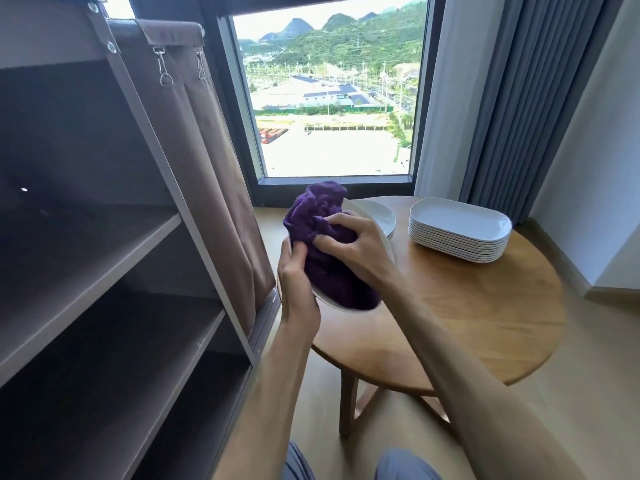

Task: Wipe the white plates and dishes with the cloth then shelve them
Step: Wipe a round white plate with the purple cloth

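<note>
A white plate point(346, 305) was held tilted in the air, just off the left edge of the round wooden counter point(485, 306), between that edge and the open shelf unit point(104, 271). Its rim was gripped by the left hand point(298, 289), the grip pinched closed on the plate's lower left edge with the thumb over the top. The purple cloth point(322, 237) was bunched over most of the plate's face and was clutched in the right hand point(349, 244), fingers curled into the fabric and pressed down onto the plate. Only a sliver of white rim was seen below and to the right of the cloth. The plate's long run was judged to lie from near-left up toward the far-right, the far edge lifted toward the window point(329, 98). The shelves lay directly to the left of the plate, so the left hand was the nearer one for shelving; the boards point(86, 258) seen there were bare. At the far edge of the counter a small pile of round plates point(381, 216) was partly hidden behind the cloth, and a taller stack of oblong dishes point(457, 233) sat toward the far right edge, well apart from both hands. The wiping step was judged to be in hand, with nearly all of the dishes not yet shelved.
</note>
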The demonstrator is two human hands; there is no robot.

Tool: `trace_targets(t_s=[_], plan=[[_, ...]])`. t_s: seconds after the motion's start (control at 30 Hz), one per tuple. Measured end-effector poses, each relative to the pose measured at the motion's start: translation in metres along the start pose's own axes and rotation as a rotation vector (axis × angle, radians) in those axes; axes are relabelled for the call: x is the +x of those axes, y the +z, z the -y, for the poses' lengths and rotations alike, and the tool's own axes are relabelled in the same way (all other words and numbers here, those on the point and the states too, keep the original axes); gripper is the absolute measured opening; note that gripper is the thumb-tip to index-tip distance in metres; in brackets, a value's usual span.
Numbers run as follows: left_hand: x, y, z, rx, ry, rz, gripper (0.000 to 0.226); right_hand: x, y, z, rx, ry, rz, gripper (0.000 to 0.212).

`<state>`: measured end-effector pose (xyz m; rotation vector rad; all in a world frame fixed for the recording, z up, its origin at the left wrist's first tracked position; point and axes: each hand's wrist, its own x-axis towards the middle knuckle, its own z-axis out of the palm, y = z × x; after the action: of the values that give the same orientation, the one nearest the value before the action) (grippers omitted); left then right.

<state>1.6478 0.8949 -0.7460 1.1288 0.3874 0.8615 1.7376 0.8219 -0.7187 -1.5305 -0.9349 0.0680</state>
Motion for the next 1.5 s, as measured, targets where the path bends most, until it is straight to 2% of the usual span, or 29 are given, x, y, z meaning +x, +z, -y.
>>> trace_targets(t_s=[0.1, 0.17, 0.27, 0.33, 0.4, 0.47, 0.6, 0.67, 0.73, 0.87, 0.97, 1.07, 1.23, 1.37, 1.5], plan=[[0.004, -0.005, -0.001, -0.031, 0.007, -0.075, 0.035, -0.004, 0.0, 0.0, -0.095, 0.031, 0.104, 0.009], [0.002, -0.01, 0.003, -0.071, -0.054, -0.131, 0.05, -0.01, -0.001, -0.002, -0.186, 0.075, 0.185, 0.011], [0.001, -0.019, 0.013, -0.1, -0.127, -0.203, 0.052, -0.013, -0.006, -0.013, -0.315, 0.268, 0.32, 0.009], [0.0, -0.024, 0.016, -0.028, -0.062, -0.226, 0.05, -0.012, -0.009, -0.026, -0.454, 0.406, 0.345, 0.009], [0.0, -0.025, 0.016, 0.067, 0.018, -0.206, 0.053, -0.012, -0.008, -0.04, -0.58, 0.487, 0.238, 0.018], [0.001, -0.023, 0.018, 0.091, 0.017, -0.179, 0.048, -0.01, -0.004, -0.05, -0.676, 0.468, 0.028, 0.022], [-0.009, -0.014, 0.029, 0.11, -0.028, -0.123, 0.044, 0.001, 0.004, -0.054, -0.612, 0.388, -0.372, 0.023], [-0.013, -0.007, 0.033, 0.101, -0.054, -0.077, 0.044, 0.01, 0.004, -0.049, -0.547, 0.361, -0.464, 0.026], [-0.016, 0.002, 0.033, 0.088, -0.071, -0.059, 0.046, 0.016, 0.001, -0.041, -0.465, 0.315, -0.469, 0.027], [-0.017, 0.016, 0.026, 0.058, -0.096, 0.014, 0.058, 0.015, -0.004, -0.021, -0.208, 0.146, -0.327, 0.019], [-0.013, 0.025, 0.017, 0.018, -0.061, -0.038, 0.048, 0.004, -0.008, -0.009, -0.051, 0.041, -0.132, 0.007], [-0.003, 0.025, 0.013, -0.066, -0.042, -0.08, 0.047, -0.005, -0.018, -0.001, -0.111, -0.005, 0.094, 0.008], [-0.006, 0.02, 0.026, -0.191, -0.137, -0.149, 0.046, -0.001, -0.035, 0.009, -0.418, 0.147, 0.425, 0.02], [-0.005, 0.016, 0.025, -0.22, -0.202, -0.209, 0.059, -0.004, -0.042, 0.0, -0.613, 0.284, 0.509, 0.023], [-0.003, 0.011, 0.025, -0.045, -0.105, -0.13, 0.061, -0.014, -0.052, -0.02, -0.685, 0.442, 0.389, 0.023]])
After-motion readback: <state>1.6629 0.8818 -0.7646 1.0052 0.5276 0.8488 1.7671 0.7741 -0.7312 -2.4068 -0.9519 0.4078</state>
